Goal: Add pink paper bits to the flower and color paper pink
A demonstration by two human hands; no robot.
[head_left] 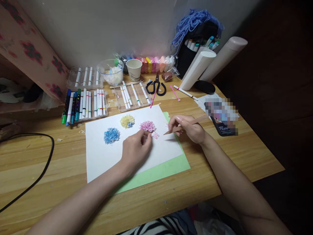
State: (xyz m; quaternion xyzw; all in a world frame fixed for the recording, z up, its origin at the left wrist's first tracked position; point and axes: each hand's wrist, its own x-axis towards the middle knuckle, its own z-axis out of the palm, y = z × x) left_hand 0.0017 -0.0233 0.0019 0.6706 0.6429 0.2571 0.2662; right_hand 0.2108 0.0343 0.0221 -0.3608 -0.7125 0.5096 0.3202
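Steadiness counts, we judge: left hand (134,150) pinched shut beside the pink cluster (147,126), right hand (191,131) gripping the wooden stick (200,119), tip low toward that cluster.

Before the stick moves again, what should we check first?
1. Right hand holds the stick: ok.
2. Stick tip close to the loose pink bit, not touching it: ok.
3. Left hand rests on the white paper beside the pink pile: ok.
4. Something pinched in the left hand's fingers: cannot tell.
5. The paper lies flat on the green sheet: ok.
6. Scissors well away from both hands: ok.
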